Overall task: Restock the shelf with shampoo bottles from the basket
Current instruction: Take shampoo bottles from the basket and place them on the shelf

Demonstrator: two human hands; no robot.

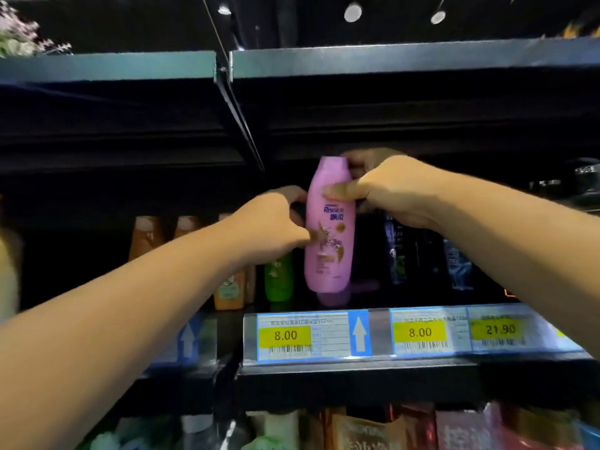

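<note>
A pink shampoo bottle [328, 254] stands upright, cap down, at the front of the dark shelf [357, 371], just above the shelf floor. My right hand [386, 190] grips its upper part, thumb across the front and fingers behind. My left hand [272, 228] holds the bottle's left side with curled fingers. The basket is out of view.
A green bottle [278, 277] and orange bottles [229, 290] stand left of the pink one; dark bottles [397, 251] stand to its right. Yellow price tags [285, 336] line the shelf edge. An upper shelf [389, 60] hangs overhead, and packaged goods [373, 430] fill the shelf below.
</note>
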